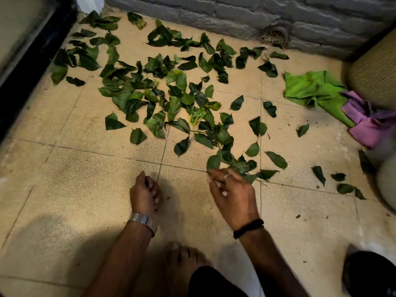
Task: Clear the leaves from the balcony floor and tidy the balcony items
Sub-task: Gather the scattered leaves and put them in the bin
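Observation:
Several dark green leaves [171, 93] lie scattered over the beige tiled balcony floor [75, 179], thickest in the middle and towards the far left corner. A leafy twig [222, 144] lies just beyond my right hand [232, 191]. That hand hovers low with relaxed, spread fingers, and its fingertips touch the nearest leaf cluster [242, 167]. My left hand [144, 195] hangs over bare tile with loosely curled fingers, and I see nothing in it. A crumpled green cloth [310, 88] and a purple cloth [368, 127] lie on the floor at the right.
A grey stone wall [214, 16] with a drain grate [274, 36] bounds the far side. A black door frame [27, 67] runs along the left. A ribbed beige pot [377, 67] and a pale blurred object [387, 179] stand at the right. My bare foot [184, 260] is below.

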The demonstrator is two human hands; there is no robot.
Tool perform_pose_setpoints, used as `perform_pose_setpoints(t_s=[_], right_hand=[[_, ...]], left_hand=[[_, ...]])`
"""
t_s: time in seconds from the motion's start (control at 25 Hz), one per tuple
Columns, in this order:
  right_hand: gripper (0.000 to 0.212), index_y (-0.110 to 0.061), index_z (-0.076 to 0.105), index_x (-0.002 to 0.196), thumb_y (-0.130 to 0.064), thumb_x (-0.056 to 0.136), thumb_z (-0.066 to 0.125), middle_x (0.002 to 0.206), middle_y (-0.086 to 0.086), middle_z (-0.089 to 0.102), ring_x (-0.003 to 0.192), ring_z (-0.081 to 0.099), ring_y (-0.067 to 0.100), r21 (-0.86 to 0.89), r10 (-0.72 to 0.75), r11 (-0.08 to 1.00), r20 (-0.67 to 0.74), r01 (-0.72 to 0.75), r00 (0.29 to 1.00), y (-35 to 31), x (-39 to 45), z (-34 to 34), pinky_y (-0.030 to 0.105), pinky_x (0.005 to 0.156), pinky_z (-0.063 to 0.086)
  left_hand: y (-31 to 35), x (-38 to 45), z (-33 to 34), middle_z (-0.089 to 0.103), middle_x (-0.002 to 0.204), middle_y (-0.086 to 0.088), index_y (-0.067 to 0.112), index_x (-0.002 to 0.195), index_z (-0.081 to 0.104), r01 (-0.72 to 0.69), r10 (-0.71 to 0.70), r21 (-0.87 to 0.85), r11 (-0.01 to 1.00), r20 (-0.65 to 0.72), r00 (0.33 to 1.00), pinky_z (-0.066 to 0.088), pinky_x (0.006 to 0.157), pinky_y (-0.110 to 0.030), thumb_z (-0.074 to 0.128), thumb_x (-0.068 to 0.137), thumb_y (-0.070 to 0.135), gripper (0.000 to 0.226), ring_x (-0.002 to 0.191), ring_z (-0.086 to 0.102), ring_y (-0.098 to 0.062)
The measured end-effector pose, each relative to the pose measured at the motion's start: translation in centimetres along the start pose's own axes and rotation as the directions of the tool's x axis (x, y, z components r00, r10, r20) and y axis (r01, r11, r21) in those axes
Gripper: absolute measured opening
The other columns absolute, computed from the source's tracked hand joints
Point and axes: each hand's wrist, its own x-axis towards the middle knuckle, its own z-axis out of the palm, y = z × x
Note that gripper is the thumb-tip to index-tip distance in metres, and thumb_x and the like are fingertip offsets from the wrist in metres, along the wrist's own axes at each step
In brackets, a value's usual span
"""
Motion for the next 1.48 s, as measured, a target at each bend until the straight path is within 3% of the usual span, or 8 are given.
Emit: perform_pose_setpoints(t_s=[0.12, 0.4, 0.68, 0.84, 1.08, 1.24, 1.32, 1.48], right_hand=[[0.038, -0.015, 0.066, 0.125, -0.030, 0.090, 0.069, 0.122, 0.005, 0.062, 0.106, 0.061, 0.024, -0.288, 0.108, 0.954, 0.070, -0.084, 0.992, 5.1, 0.3, 2.1, 0.037, 0.088, 0.056], [0.024, -0.014, 0.078, 0.103, -0.005, 0.081, 0.079, 0.093, 0.003, 0.071, 0.073, 0.068, 0.016, -0.220, -0.076, 0.973, -0.032, 0.067, 0.997, 5.9, -1.5, 1.5, 0.025, 0.063, 0.057], [0.013, -0.030, 0.078, 0.097, -0.031, 0.085, 0.074, 0.141, -0.005, 0.057, 0.134, 0.046, 0.024, -0.281, 0.027, 0.960, 0.037, -0.015, 0.999, 2.8, 4.0, 1.9, 0.047, 0.107, 0.044], [0.032, -0.027, 0.079, 0.094, -0.015, 0.066, 0.088, 0.129, -0.001, 0.066, 0.134, 0.049, 0.028, -0.493, -0.043, 0.863, 0.136, 0.105, 0.990, 3.0, 1.6, 5.6, 0.052, 0.108, 0.039], [0.042, -0.021, 0.078, 0.102, 0.004, 0.068, 0.083, 0.103, -0.004, 0.076, 0.093, 0.072, 0.014, -0.279, -0.090, 0.954, 0.076, 0.108, 0.993, 3.6, -0.3, 5.4, 0.029, 0.080, 0.060], [0.024, -0.027, 0.078, 0.098, -0.006, 0.086, 0.074, 0.096, -0.018, 0.075, 0.091, 0.069, -0.001, 0.300, 0.251, 0.920, 0.048, -0.253, 0.967, 1.1, 0.6, 4.3, 0.026, 0.085, 0.057], [0.025, -0.028, 0.077, 0.092, -0.005, 0.084, 0.076, 0.092, -0.020, 0.074, 0.090, 0.069, 0.000, 0.493, 0.274, 0.836, 0.003, -0.240, 0.962, -1.1, 0.4, 3.9, 0.023, 0.082, 0.057], [0.042, -0.032, 0.073, 0.105, -0.001, 0.078, 0.063, 0.106, -0.019, 0.070, 0.104, 0.062, 0.001, 0.340, 0.120, 0.934, -0.019, -0.106, 0.993, -4.5, -2.4, 5.0, 0.021, 0.092, 0.050]], left_hand=[[-0.9, -0.9, 0.5, 0.032, 0.047, 0.006, 0.022, 0.058, 0.037, 0.044, -0.044, 0.010, 0.999, 0.102, 0.994, 0.015, 0.037, -0.014, 0.039, 0.102, 0.040, 0.048, 0.033, 0.024, -0.010], [-1.5, -1.6, 1.0, 0.032, 0.046, 0.005, 0.020, 0.058, 0.037, 0.071, -0.077, 0.062, 0.996, 0.113, 0.991, 0.012, 0.039, -0.014, 0.038, 0.104, 0.039, 0.049, 0.032, 0.025, -0.011], [-1.7, -1.6, 0.9, 0.031, 0.046, 0.004, 0.020, 0.056, 0.036, 0.074, -0.081, 0.058, 0.996, 0.126, 0.989, 0.014, 0.039, -0.014, 0.038, 0.104, 0.039, 0.051, 0.031, 0.026, -0.012], [-1.4, -2.0, 0.9, 0.032, 0.046, 0.003, 0.019, 0.057, 0.037, 0.043, -0.053, 0.080, 0.996, 0.130, 0.990, 0.014, 0.039, -0.013, 0.038, 0.104, 0.037, 0.050, 0.031, 0.026, -0.012], [-1.4, -2.1, 0.7, 0.034, 0.047, 0.002, 0.019, 0.057, 0.038, 0.052, -0.063, 0.086, 0.995, 0.134, 0.989, 0.015, 0.039, -0.014, 0.039, 0.104, 0.037, 0.050, 0.032, 0.028, -0.013], [-2.0, -2.7, 1.5, 0.048, 0.053, 0.000, 0.016, 0.062, 0.045, 0.034, -0.064, 0.172, 0.985, 0.169, 0.984, 0.017, 0.037, -0.015, 0.041, 0.104, 0.037, 0.047, 0.033, 0.033, -0.012], [-2.5, -3.1, 2.0, 0.055, 0.057, -0.001, 0.015, 0.065, 0.055, 0.030, -0.062, 0.195, 0.980, 0.157, 0.986, 0.019, 0.036, -0.014, 0.041, 0.103, 0.041, 0.048, 0.033, 0.035, -0.012], [-2.8, -4.7, 3.2, 0.067, 0.071, -0.008, 0.014, 0.078, 0.071, 0.214, -0.175, -0.098, 0.972, 0.311, 0.934, 0.047, 0.058, -0.028, 0.038, 0.099, 0.054, 0.056, 0.061, 0.063, -0.019]])
